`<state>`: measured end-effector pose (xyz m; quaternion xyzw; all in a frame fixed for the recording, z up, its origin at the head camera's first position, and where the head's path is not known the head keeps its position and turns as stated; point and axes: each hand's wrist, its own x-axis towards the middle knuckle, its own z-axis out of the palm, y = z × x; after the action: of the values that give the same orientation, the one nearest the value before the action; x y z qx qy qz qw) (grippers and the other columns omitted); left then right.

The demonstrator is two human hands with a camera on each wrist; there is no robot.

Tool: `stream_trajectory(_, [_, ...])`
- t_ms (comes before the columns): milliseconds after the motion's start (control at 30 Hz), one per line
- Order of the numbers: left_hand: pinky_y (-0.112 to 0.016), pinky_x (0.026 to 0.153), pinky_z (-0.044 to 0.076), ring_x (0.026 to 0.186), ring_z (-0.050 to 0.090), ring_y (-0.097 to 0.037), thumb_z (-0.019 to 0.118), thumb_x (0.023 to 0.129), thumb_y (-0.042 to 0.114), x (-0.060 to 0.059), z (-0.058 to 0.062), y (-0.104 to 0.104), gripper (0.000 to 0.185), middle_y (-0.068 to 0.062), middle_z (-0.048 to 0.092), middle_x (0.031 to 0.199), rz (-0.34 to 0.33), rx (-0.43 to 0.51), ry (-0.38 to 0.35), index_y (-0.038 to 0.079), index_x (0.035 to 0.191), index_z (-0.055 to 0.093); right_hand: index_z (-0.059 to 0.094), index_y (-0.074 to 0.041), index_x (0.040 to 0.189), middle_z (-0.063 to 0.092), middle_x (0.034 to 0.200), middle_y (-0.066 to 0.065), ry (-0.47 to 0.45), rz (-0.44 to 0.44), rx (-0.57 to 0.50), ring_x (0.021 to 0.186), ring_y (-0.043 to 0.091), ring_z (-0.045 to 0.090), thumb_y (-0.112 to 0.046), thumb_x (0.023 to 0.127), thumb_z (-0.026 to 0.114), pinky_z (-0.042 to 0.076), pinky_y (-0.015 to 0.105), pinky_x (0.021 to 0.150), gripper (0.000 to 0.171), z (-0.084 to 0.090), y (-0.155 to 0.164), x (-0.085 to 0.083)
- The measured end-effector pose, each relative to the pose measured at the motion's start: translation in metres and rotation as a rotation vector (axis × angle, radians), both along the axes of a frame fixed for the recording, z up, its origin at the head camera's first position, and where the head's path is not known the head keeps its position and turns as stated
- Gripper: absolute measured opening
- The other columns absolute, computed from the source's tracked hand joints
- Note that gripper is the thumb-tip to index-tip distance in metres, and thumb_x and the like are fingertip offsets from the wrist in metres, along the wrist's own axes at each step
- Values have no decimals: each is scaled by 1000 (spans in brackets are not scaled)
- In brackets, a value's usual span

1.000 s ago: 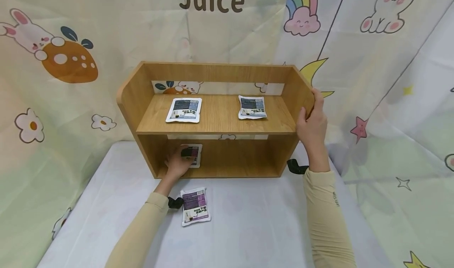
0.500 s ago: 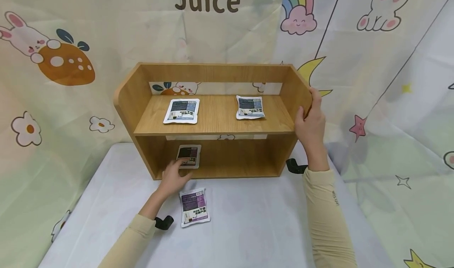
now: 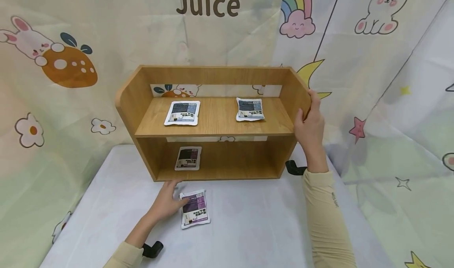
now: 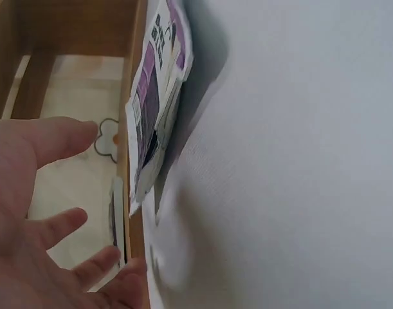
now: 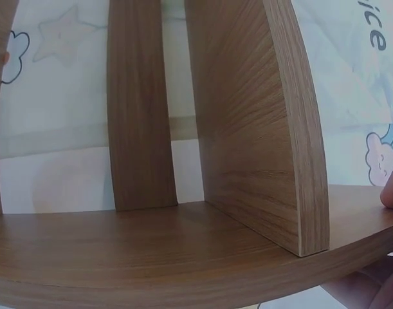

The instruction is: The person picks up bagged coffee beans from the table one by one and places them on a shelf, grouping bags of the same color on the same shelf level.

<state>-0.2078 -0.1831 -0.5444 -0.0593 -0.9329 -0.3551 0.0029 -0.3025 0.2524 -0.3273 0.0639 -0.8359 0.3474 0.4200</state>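
Note:
My left hand [image 3: 164, 204] is beside a white pouch with a purple label [image 3: 195, 211], which lies on the table in front of the shelf. Its fingers are spread, and the thumb overlaps the pouch's upper left corner in the head view. The left wrist view shows a gap between this hand [image 4: 35, 212] and the purple pouch [image 4: 154, 96]. My right hand [image 3: 311, 130] grips the right side panel of the two-tier wooden shelf [image 3: 216, 132], thumb inside and fingers outside. A second purple-labelled pouch [image 3: 188, 158] lies on the lower tier at the left.
Two blue-labelled pouches, one on the left [image 3: 182, 113] and one on the right [image 3: 250, 109], lie on the upper tier. The shelf stands on a white-covered table [image 3: 255, 220]. A printed cloth [image 3: 117, 35] hangs behind it.
My left hand has let go of the pouch on the lower tier and moved back, out of the shelf, to the pouch on the table. The right hand keeps its hold on the side panel.

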Motion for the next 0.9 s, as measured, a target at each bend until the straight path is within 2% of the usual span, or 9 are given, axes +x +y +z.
stream_trajectory(133, [-59,90,44,117,48,-41,80,79,36,12,-4,2,81,-24,38,134,11,-16,-52,15,146,40,30,-30,146,56,129,19,-14,-5,3,110,38,60,-12,98,51,49,52,88,56,0,-1,0])
stream_trajectory(267, [-63,89,43,119,46,-45,81,75,47,22,-7,8,90,-29,36,133,30,-28,-57,17,147,37,30,-30,146,56,130,19,-14,-8,3,110,38,60,-12,98,51,49,53,88,56,1,-1,1])
stream_trajectory(467, [-52,78,48,98,53,-32,83,66,55,28,-5,21,98,-24,44,119,35,-49,-86,22,147,40,29,-29,146,56,130,18,-9,-13,4,109,38,60,-11,97,51,49,52,87,56,0,-2,0])
stream_trajectory(667, [-46,76,46,88,49,-25,91,57,47,33,-8,35,103,-17,45,108,31,-88,-76,21,145,43,30,-29,145,55,132,18,-7,1,0,110,39,60,-12,97,51,49,54,86,55,0,-4,1])
stream_trajectory(767, [-46,74,46,85,49,-25,94,55,41,32,-10,40,105,-16,45,105,30,-60,-83,19,144,43,30,-28,145,55,131,19,1,3,5,108,40,60,-11,97,51,49,55,85,55,0,-3,3])
stream_trajectory(833, [-48,75,46,85,51,-26,94,54,38,30,-9,41,103,-15,48,105,20,-39,-88,18,143,44,30,-28,145,55,131,19,8,1,3,108,40,61,-11,97,50,49,55,85,55,-1,-3,3])
stream_trajectory(900, [-53,80,46,93,54,-30,95,55,35,27,-9,40,100,-17,53,113,5,-21,-87,18,141,46,30,-29,145,55,131,19,11,0,2,109,40,60,-11,97,50,49,55,85,55,0,-3,3])
